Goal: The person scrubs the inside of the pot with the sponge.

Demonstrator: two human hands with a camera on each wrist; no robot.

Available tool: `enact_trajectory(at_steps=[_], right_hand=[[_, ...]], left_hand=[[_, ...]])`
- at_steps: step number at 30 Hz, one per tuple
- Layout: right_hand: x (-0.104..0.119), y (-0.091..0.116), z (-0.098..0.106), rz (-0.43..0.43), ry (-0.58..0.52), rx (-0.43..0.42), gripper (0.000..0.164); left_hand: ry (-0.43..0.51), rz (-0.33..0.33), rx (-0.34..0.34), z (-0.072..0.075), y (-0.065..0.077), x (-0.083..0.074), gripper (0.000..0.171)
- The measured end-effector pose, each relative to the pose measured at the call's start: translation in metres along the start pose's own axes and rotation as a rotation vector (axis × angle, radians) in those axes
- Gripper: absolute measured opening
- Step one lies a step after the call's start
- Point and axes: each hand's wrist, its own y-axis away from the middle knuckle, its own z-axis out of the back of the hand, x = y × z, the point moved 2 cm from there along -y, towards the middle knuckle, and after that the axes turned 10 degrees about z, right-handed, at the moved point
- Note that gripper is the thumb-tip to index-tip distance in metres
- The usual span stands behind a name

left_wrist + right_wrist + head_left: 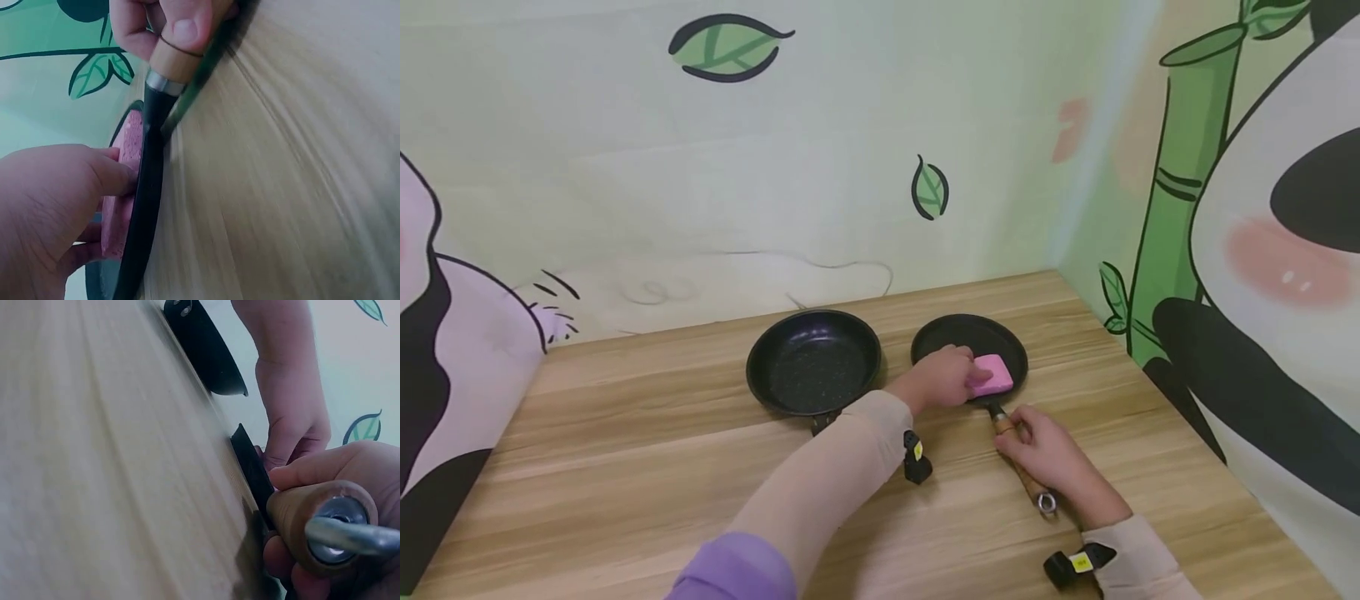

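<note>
Forearm (pixel 831 471) slanted, left hand (pixel 944 377) pinches sponge (pixel 997 374); right hand (pixel 1047 450) grips handle (pixel 1028 482).

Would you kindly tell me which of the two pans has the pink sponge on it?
The shallower pan on the right: the left hand holds the pink sponge on it, whereas the deeper pan has none.

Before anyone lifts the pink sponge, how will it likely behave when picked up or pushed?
The pink sponge looks porous, so it is probably light and squashable. It looks unbent in the left hand, so likely won't flop. Its flat block shape suggests sliding, not rolling.
</note>
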Motion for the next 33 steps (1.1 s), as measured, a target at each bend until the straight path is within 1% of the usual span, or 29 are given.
enact_trajectory(at_steps=[3,12,16,18,23,27,30,33], right_hand=[[-0.001,0.000,0.000,0.008,0.000,-0.002,0.026],[-0.002,-0.001,-0.002,-0.009,-0.004,-0.004,0.027],[0.000,0.000,-0.003,-0.001,0.014,-0.009,0.026],[0.001,0.000,-0.004,0.008,0.025,-0.010,0.026],[-0.001,0.001,-0.004,-0.002,0.037,-0.010,0.026],[0.000,0.002,-0.003,-0.002,0.027,-0.010,0.025],[0.001,0.002,-0.002,0.010,0.018,-0.011,0.024],[0.002,0.002,-0.001,0.009,0.019,-0.007,0.024]], left_hand=[[0.017,0.005,0.001,-0.001,-0.001,-0.001,0.040],[0.013,0.021,-0.004,-0.002,-0.004,0.000,0.039],[0.000,0.032,-0.011,-0.002,-0.006,0.001,0.038],[-0.020,0.048,-0.023,-0.001,-0.006,0.002,0.039],[-0.089,0.089,-0.043,0.000,-0.021,0.009,0.040],[-0.103,0.101,-0.048,0.000,-0.034,0.019,0.038],[-0.137,0.109,-0.080,0.001,-0.043,0.026,0.035],[-0.181,0.116,-0.130,0.001,-0.050,0.031,0.034]])
